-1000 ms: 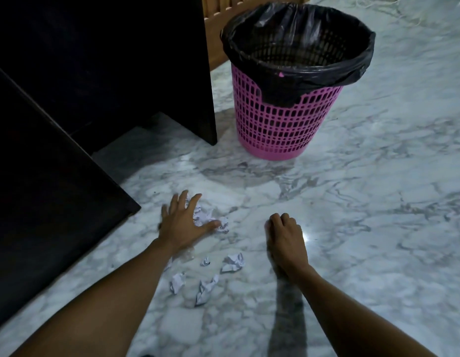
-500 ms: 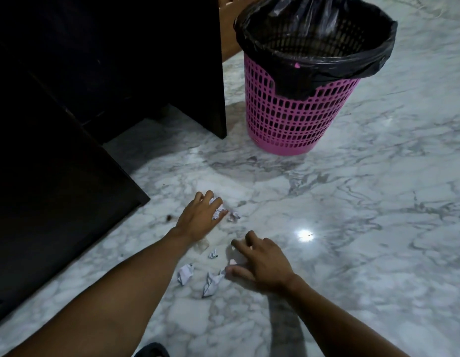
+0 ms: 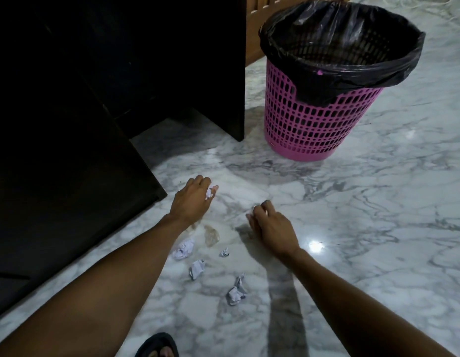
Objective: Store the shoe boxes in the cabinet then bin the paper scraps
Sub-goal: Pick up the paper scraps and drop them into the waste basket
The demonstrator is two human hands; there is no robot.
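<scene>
1. Left hand (image 3: 191, 200): fingers curled shut round one scrap (image 3: 209, 193).
2. Right hand (image 3: 271, 226): fingers bunched on floor (image 3: 378, 253); contents unclear.
3. Loose scraps (image 3: 196, 268) on floor: four.
4. Bin (image 3: 319, 124): one, beyond hands.

The bin (image 3: 321, 117) stands on the floor (image 3: 378, 215) at the far right, just beside the right end of the cabinet (image 3: 120, 73), which fills the left and far side. Nearer than both, the left hand (image 3: 191, 200) is low over the floor with a paper scrap (image 3: 209, 193) in its fingers; the right hand (image 3: 271, 226) is to its right, apart from it (a bit of paper shows at its fingertips). Four loose scraps (image 3: 196, 268) lie on the floor between the two forearms, nearer than the hands. A sandalled foot (image 3: 158, 347) sits at the near edge, between the arms
</scene>
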